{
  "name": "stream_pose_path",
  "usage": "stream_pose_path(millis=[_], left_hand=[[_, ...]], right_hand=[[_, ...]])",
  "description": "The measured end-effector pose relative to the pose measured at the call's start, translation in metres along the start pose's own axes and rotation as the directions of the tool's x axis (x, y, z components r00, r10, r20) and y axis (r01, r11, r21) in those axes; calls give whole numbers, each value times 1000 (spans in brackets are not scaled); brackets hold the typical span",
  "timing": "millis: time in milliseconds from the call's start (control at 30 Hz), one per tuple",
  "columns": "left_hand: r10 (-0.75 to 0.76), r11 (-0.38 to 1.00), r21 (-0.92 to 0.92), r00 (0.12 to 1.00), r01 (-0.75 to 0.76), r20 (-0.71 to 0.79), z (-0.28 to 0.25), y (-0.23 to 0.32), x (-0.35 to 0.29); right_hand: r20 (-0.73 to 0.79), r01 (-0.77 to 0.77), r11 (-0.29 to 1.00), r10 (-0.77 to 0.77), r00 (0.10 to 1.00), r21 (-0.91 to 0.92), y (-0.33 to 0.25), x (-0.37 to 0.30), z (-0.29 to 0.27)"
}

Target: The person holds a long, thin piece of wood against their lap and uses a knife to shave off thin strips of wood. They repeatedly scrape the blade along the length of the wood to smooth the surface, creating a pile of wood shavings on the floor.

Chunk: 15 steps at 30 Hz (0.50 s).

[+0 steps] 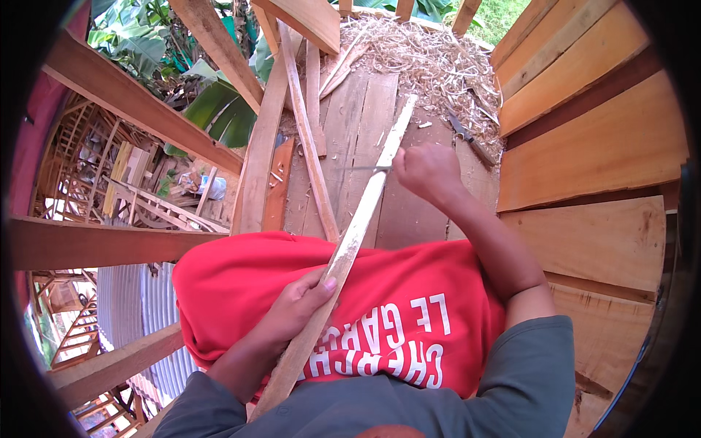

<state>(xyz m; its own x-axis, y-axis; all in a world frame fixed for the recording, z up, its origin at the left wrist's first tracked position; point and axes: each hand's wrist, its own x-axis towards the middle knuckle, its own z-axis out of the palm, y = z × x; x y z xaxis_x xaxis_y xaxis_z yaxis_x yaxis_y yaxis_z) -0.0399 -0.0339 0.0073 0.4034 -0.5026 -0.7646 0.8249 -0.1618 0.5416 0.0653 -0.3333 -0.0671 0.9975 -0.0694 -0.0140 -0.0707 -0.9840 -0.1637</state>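
Note:
A long wooden strip (357,226) slants from my lap up and away over the floor, its far part pale and freshly shaved. My left hand (301,305) grips its darker near part, thumb on top. My right hand (431,172) is closed in a fist beside the far part. From that fist a thin grey knife blade (358,168), blurred by motion, reaches left across the strip; its handle is hidden in the fist. Red cloth (248,292) with white lettering covers my legs beneath the strip.
Curled wood shavings (453,73) heap at the far end of the plank floor (409,212). A dark knife-like tool (471,139) lies near them. Another thin strip (310,150) lies to the left. A board wall (584,160) stands right; open framing beams (109,244) stand left.

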Motion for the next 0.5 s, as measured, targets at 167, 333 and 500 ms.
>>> stream_pose_path(millis=[167,333,500], left_hand=[[27,1000,14,999,-27,41,-7,-7,2],[12,1000,9,1000,-12,25,-3,0,0],[-34,999,-42,999,34,-2,-3,2,3]], right_hand=[[-121,-45,999,42,992,-18,21,13,19],[-88,144,989,-147,985,-43,5,4,9],[-83,-14,1000,13,996,-6,20,18,14]])
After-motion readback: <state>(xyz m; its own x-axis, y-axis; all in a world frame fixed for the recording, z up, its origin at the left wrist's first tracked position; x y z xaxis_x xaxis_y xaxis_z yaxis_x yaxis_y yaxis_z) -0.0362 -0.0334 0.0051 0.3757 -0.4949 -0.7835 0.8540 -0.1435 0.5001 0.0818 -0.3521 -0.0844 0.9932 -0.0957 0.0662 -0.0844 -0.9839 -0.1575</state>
